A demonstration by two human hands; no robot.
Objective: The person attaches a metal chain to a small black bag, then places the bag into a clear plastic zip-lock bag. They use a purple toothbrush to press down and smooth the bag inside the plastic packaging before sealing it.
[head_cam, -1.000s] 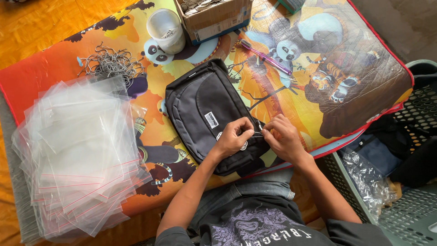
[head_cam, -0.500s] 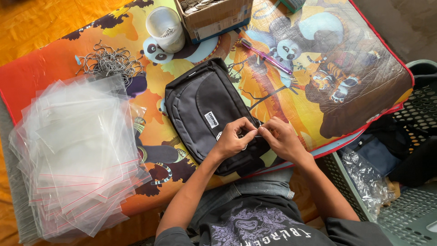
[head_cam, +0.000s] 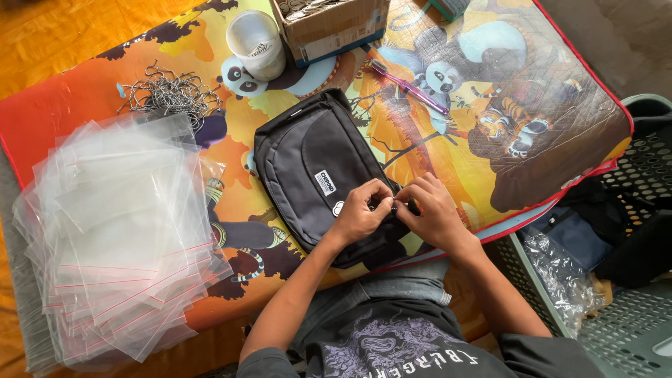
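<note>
Pinching a small metal fitting at the edge of a black fabric bag (head_cam: 318, 183), the left hand (head_cam: 360, 213) and right hand (head_cam: 428, 213) meet at centre frame, fingertips pressed together around it. The bag lies flat on a cartoon-printed mat (head_cam: 483, 84) and looks soft, light and floppy, best gripped by its seams. Clear zip pouches (head_cam: 119, 231) are stacked at left.

cartoon mat (head_cam: 490, 161), black bag (head_cam: 308, 175), clear bags (head_cam: 119, 238), cup (head_cam: 257, 43)

The person wears a dark grey T-shirt (head_cam: 392, 350) with a pale swirling print across the chest. Grey-blue jeans (head_cam: 392, 294) cover the lap. Both forearms are bare.
</note>
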